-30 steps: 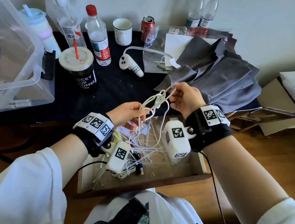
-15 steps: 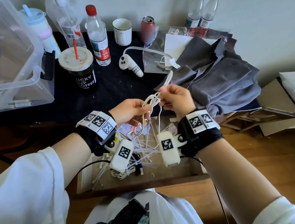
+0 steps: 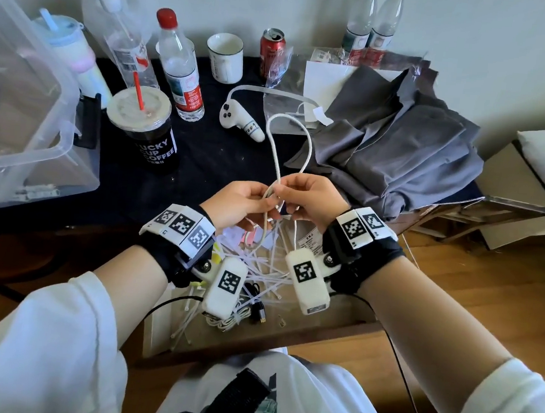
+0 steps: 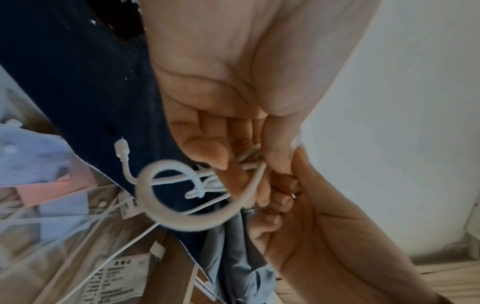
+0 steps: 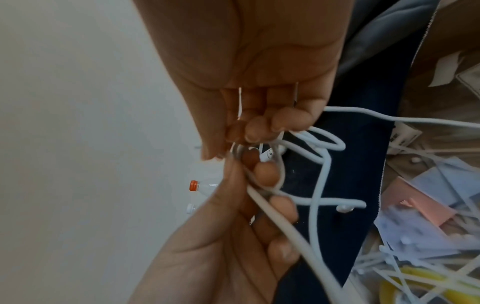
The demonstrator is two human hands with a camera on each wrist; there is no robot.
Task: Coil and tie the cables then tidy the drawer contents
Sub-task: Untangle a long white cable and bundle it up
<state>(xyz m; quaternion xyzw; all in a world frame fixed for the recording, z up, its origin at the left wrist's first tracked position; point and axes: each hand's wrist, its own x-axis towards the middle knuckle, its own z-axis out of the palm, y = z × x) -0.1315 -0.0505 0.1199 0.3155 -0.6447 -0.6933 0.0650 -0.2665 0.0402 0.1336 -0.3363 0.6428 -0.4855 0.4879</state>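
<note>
Now left hand (image 3: 243, 203), right hand (image 3: 309, 199) both pinching white cable (image 3: 274, 147) above open drawer (image 3: 336, 330).

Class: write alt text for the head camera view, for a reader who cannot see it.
Two hands, left hand and right hand, pinch a white cable whose loop rises above them, over an open drawer of loose cable ties. Behind them: bottles, cups and grey cloth.

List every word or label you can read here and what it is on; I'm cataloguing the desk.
"LUCKY CUP COFFEE": black coffee cup; the L is partly cut off.
Water bottle label: too small to read.
Red can: print blurred.
Paper tag in the drawer: printed lines, unreadable.
Wrist bands: square code patterns, no words.
</note>
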